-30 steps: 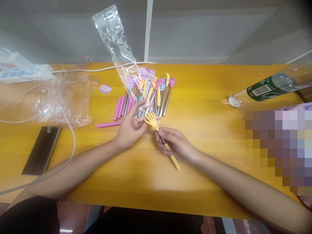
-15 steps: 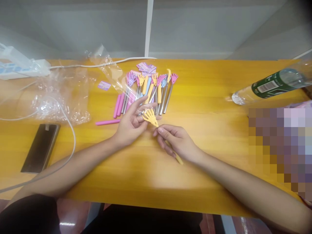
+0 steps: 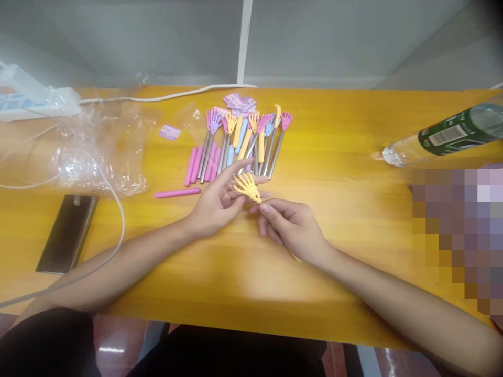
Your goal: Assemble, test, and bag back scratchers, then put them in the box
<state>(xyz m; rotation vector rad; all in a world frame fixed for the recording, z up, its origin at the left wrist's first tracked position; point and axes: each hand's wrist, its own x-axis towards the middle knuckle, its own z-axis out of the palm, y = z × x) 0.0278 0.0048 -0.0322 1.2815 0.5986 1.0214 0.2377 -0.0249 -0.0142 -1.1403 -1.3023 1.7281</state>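
My right hand (image 3: 293, 225) is closed on a yellow hand-shaped scratcher (image 3: 247, 188), pinching it just below its head; a bit of its yellow handle shows under the palm. Behind that head is my left hand (image 3: 218, 204), its fingers spread, near or touching the head. Beyond both hands lie several scratchers with metal rods and coloured heads, such as a pink one (image 3: 286, 120) and a purple one (image 3: 214, 120). Pink handle tubes (image 3: 191, 166) and yellow ones lie among them. One more pink tube (image 3: 177, 193) lies apart, left of my left hand.
Purple printed cards (image 3: 239, 103) lie behind the scratchers, one card (image 3: 170, 132) to the left. Clear plastic bags (image 3: 113, 146), a phone (image 3: 66, 233), a white cable and a power strip (image 3: 35, 97) are at the left. A bottle (image 3: 448, 133) lies at the right.
The clear plastic wrapper that stretched from my left hand over the scratchers has dropped away from them. The yellow scratcher has turned slightly in my right hand. The view has shifted a little.
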